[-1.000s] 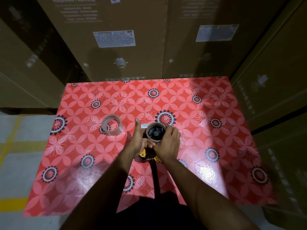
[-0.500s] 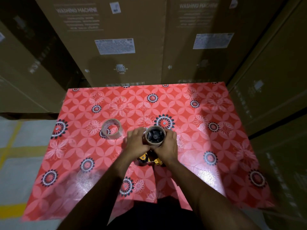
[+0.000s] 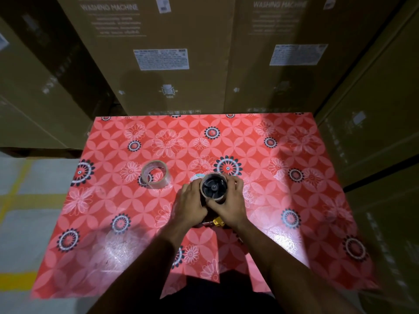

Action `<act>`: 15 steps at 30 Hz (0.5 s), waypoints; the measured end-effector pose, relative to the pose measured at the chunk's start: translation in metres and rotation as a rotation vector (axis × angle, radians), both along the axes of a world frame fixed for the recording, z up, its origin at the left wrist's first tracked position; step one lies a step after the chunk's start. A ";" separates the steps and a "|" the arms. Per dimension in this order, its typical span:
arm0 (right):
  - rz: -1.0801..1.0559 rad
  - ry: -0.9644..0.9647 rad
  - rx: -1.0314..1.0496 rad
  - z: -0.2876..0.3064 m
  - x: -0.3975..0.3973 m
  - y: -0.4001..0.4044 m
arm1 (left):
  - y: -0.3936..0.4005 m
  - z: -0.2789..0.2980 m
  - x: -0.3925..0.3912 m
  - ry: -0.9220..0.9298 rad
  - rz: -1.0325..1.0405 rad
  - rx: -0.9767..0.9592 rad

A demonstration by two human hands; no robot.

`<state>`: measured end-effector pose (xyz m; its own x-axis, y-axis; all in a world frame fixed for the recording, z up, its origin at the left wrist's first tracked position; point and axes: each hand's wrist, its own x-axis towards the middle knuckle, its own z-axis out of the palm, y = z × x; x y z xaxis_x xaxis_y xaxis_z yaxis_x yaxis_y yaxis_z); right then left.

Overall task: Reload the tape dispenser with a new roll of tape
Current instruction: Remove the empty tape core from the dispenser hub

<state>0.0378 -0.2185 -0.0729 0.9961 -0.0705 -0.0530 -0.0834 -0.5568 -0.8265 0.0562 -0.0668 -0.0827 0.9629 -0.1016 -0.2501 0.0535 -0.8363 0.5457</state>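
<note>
Both hands' grip encloses the dispenser (image 3: 213,189); clear roll (image 3: 155,174) lies nearby.

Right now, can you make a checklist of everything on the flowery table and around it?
Surface: red flowered tablecloth, glossy, lit patches.
Job's things: tape dispenser with a brown core on its black hub, yellow part toward the person; clear tape roll lies flat, apart, left of the hands.
Clutter: nothing seen.
Hands: left hand and right hand both grip the dispenser.
Cables: nothing seen.
Surroundings: cardboard boxes marked WASHING MACHINE behind; yellow-lined floor at left.
</note>
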 end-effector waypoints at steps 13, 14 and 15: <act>-0.046 -0.057 -0.017 0.002 -0.002 0.001 | -0.002 0.008 0.001 -0.034 -0.047 -0.042; -0.044 -0.057 -0.036 0.002 -0.002 0.002 | -0.002 0.009 0.000 -0.036 -0.048 -0.050; -0.050 -0.064 -0.053 0.002 -0.002 0.002 | -0.001 0.010 -0.001 -0.039 -0.049 -0.064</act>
